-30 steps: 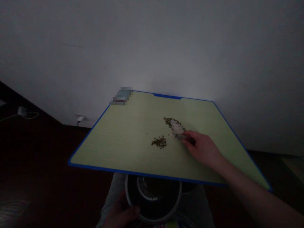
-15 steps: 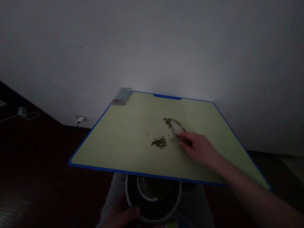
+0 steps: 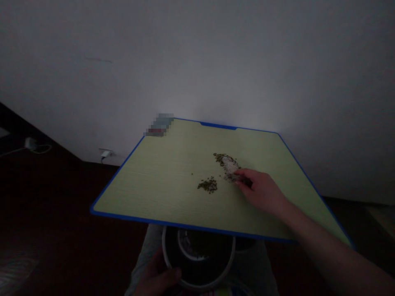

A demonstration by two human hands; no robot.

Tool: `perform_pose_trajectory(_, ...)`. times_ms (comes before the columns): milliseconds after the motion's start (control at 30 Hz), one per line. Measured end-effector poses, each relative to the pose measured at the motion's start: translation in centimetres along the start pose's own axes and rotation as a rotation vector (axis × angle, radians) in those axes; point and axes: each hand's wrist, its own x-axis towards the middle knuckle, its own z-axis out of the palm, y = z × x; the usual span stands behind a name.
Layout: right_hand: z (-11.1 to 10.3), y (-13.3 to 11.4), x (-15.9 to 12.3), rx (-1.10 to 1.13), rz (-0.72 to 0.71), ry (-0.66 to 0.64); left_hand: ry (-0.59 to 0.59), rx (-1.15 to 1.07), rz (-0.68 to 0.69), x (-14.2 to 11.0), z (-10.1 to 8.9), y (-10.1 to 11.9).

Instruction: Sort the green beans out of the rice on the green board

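On the pale yellow-green folding table (image 3: 154, 176) lies a pile of whitish grains (image 3: 230, 164) mixed with small dark green beans (image 3: 219, 157). A smaller heap of the green beans (image 3: 208, 186) sits nearer to me, left of the pile. My right hand (image 3: 262, 191) reaches in from the right, thumb and fingers drawn together at the pile's near end. Whatever lies between the fingertips is too small and dark to make out. Below the table edge my left hand (image 3: 160, 279) grips the white rim of a round bowl (image 3: 199, 281), thumb over the rim. Dark contents show inside it.
A blurred-out flat item (image 3: 159, 125) rests at the table's far left corner. The table's blue edge (image 3: 129, 218) runs just above the bowl. Behind stands a pale wall (image 3: 197, 61) with a plugged-in white charger (image 3: 105, 154) low on the left.
My right thumb and fingers have come closer together at the pale grains. My left hand and the bowl stay as they were. The view has shifted slightly.
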Motion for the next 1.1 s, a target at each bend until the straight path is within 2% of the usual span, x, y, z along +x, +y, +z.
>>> perform_pose_trajectory(167, 0.5, -0.5, 0.2, -0.027, -0.008, -0.023, 0.010, 0.022, -0.023, 0.1, -0.3, 0.0)
perform_pose_trajectory(367, 0.5, -0.7, 0.4, -0.072, 0.046, 0.017, 0.033, 0.034, -0.013, -0.1, 0.1, 0.2)
perform_pose_trajectory(633, 0.6, -0.6, 1.1, -0.095, 0.054, 0.021, 0.001, 0.052, -0.035, -0.1, 0.1, 0.5)
perform_pose_trajectory(933, 0.3, -0.9, 2.0, -0.103, -0.058, -0.050, 0.005, 0.020, -0.002, 0.1, -0.4, 0.0)
perform_pose_trajectory(1100, 0.1, -1.7, 3.2, -0.106, -0.113, -0.042, 0.023, 0.044, 0.013, 0.0, -0.1, 0.2)
